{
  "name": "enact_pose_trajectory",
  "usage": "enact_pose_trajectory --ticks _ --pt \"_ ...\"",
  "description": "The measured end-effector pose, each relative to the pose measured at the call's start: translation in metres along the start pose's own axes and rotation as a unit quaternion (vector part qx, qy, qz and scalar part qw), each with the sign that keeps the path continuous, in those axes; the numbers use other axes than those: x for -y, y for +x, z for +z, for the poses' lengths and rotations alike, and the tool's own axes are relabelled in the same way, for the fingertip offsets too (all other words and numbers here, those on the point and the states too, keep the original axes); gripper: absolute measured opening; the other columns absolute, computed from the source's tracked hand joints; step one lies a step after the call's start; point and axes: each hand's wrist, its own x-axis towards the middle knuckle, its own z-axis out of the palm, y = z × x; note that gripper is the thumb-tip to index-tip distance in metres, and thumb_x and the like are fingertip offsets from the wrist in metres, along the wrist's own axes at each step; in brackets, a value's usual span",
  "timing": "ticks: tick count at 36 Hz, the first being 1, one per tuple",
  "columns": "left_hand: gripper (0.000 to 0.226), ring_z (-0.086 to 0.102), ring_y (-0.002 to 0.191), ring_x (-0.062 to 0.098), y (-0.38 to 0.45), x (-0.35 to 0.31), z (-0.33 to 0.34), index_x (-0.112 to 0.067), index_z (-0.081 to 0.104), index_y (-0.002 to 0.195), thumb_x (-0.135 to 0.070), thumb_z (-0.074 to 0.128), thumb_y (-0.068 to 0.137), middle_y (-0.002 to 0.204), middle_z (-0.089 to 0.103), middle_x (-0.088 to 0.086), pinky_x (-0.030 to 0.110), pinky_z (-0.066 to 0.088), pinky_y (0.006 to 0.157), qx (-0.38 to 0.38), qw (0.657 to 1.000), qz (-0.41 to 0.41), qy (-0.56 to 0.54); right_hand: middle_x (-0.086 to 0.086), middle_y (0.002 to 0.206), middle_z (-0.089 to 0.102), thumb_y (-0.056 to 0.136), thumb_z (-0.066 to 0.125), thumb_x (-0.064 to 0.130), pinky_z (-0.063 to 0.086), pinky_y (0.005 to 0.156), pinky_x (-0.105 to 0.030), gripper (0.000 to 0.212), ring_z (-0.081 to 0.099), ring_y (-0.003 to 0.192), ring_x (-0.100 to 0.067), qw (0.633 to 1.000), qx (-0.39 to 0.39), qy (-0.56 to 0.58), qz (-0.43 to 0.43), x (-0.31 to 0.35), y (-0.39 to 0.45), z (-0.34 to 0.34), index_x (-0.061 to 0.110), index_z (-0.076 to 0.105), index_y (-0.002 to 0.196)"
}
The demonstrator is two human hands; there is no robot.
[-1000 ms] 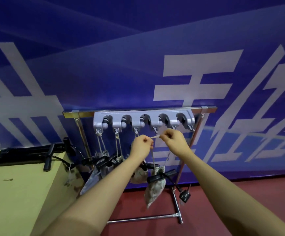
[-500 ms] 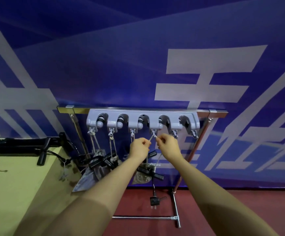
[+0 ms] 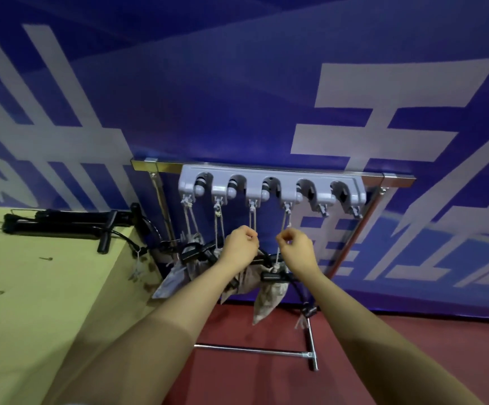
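Blue banner with large white characters, covering the whole far wall. Red floor, running from the banner's foot to the near right. Yellow-green counter, left side, its corner reaching to just beside the rack. Metal rack, chrome, standing on the floor against the banner, with a top bar and a foot bar. Grey hook strip, fixed along the top bar, with five round holders and a row of small hooks beneath; the four leftmost hooks carry cords. Black handled tools, lying on the far edge of the counter, cables trailing towards the rack. Other pouches, patterned fabric, hanging low from the three left cords, with black cable bundles across them. Patterned pouch, hanging lowest, below and between the two hands, on the fourth cord. Left hand, fingers curled, at the lower end of the third cord; whether it grips cannot be told. Right hand, just right of it and apart, fingertips pinched on the cord that drops from the fourth hook.
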Motion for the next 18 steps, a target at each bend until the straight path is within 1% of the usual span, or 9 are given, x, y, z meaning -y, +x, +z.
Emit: enact_pose_trajectory --ticks 2,4,6,7,8,10,13,16,18 --pt "0.017 0.066 0.084 0.031 -0.005 0.006 -0.016 -0.016 0.056 0.081 -0.006 0.045 0.091 0.084 0.066 0.012 0.042 0.056 0.080 0.000 1.000 0.002 0.003 -0.005 0.085 0.060 0.094 0.051 0.010 0.039 0.068 -0.028 0.015 0.054 0.079 -0.019 1.000 0.017 -0.001 -0.012 0.009 -0.006 0.010 0.003 0.064 0.096" --pt "0.016 0.065 0.089 0.034 -0.006 0.015 -0.033 -0.016 0.056 0.084 -0.006 0.046 0.091 0.092 0.067 0.016 0.044 0.055 0.083 -0.007 1.000 0.004 -0.006 -0.005 0.083 0.061 0.094 0.051 0.009 0.039 0.063 -0.029 0.015 0.055 0.077 -0.018 0.999 0.034 -0.007 -0.025 0.021 -0.012 0.022 0.003 0.064 0.097" --pt "0.019 0.065 0.087 0.035 -0.007 0.022 -0.047 -0.017 0.056 0.079 -0.005 0.046 0.091 0.089 0.067 0.018 0.047 0.055 0.082 -0.019 1.000 0.004 -0.021 -0.005 0.081 0.061 0.094 0.051 0.009 0.040 0.055 -0.024 0.014 0.055 0.074 -0.018 0.998 0.046 -0.009 -0.038 0.030 -0.016 0.032 0.005 0.064 0.097" --pt "0.020 0.064 0.083 0.033 -0.010 0.035 -0.062 -0.017 0.056 0.079 -0.005 0.046 0.092 0.087 0.067 0.018 0.047 0.056 0.081 -0.024 0.999 0.001 -0.022 -0.003 0.079 0.061 0.094 0.050 0.009 0.039 0.053 -0.020 0.014 0.056 0.072 -0.018 0.997 0.053 -0.012 -0.048 0.040 -0.021 0.047 0.005 0.064 0.097" --pt "0.018 0.063 0.081 0.031 -0.012 0.038 -0.069 -0.016 0.056 0.081 -0.006 0.046 0.092 0.087 0.068 0.017 0.046 0.055 0.082 -0.025 1.000 0.006 -0.018 -0.002 0.077 0.060 0.094 0.050 0.008 0.039 0.053 -0.019 0.015 0.055 0.069 -0.018 0.997 0.058 -0.011 -0.049 0.044 -0.023 0.052 0.005 0.064 0.097" --pt "0.013 0.064 0.085 0.032 -0.018 0.047 -0.087 -0.012 0.057 0.087 -0.007 0.047 0.092 0.087 0.067 0.014 0.045 0.055 0.082 -0.031 0.999 0.017 -0.016 -0.004 0.078 0.061 0.094 0.050 0.007 0.041 0.058 -0.026 0.016 0.055 0.069 -0.019 0.996 0.072 -0.016 -0.050 0.055 -0.028 0.066 0.003 0.064 0.099" --pt "0.015 0.065 0.090 0.033 -0.025 0.072 -0.129 -0.011 0.059 0.094 -0.004 0.047 0.090 0.082 0.063 0.007 0.045 0.055 0.082 -0.043 0.999 0.021 -0.023 -0.013 0.082 0.065 0.093 0.051 0.007 0.047 0.069 -0.036 0.014 0.060 0.076 -0.028 0.995 0.086 -0.015 -0.053 0.079 -0.040 0.100 0.002 0.064 0.096" --pt "0.017 0.065 0.087 0.035 -0.029 0.101 -0.173 -0.015 0.058 0.097 -0.003 0.049 0.088 0.072 0.058 0.002 0.049 0.055 0.081 -0.066 0.997 0.019 -0.029 -0.013 0.077 0.062 0.092 0.052 0.006 0.042 0.066 -0.031 0.013 0.056 0.074 -0.025 0.994 0.094 -0.013 -0.056 0.107 -0.054 0.138 -0.001 0.063 0.093" --pt "0.017 0.063 0.081 0.036 -0.031 0.120 -0.202 -0.014 0.057 0.098 -0.002 0.049 0.089 0.068 0.057 0.007 0.050 0.053 0.079 -0.075 0.997 0.012 -0.034 -0.014 0.076 0.062 0.092 0.051 0.005 0.043 0.066 -0.033 0.011 0.056 0.072 -0.027 0.993 0.104 -0.015 -0.060 0.127 -0.061 0.164 0.002 0.062 0.090"
